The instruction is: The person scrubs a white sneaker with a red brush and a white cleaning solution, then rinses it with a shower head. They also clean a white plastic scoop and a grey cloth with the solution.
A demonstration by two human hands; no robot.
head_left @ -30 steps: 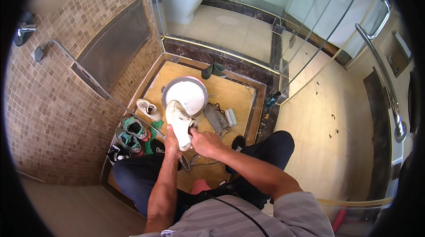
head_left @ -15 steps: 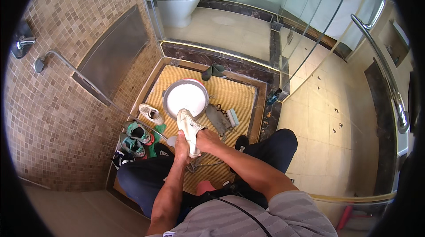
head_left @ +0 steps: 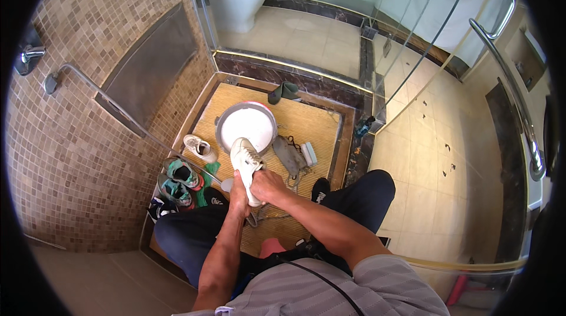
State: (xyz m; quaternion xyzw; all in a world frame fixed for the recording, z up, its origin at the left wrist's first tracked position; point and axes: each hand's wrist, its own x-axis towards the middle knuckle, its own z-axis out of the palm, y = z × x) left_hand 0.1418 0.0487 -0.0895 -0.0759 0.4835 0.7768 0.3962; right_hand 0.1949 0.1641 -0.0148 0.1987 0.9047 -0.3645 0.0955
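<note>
A white lace-up sneaker is held toe-forward, its toe over the near rim of a grey bucket of white, foamy liquid. My left hand is closed around the heel end from the left. From the right, my right hand is closed at the shoe's ankle opening; its fingertips are hidden. A matching white sneaker rests on the mat left of the bucket. To the right lie a wet grey piece, perhaps a shoe or cloth, and a pale brush-like block.
Beneath everything is a yellow ribbed mat. Several colourful shoes sit by my left knee, near a shower hose. Dark green items lie beyond the bucket. A dark bottle stands on the stone ledge beside glass panels.
The sneaker and both hands have shifted slightly left and toward the bucket, and the shoe has turned a little. My grip appears kept.
</note>
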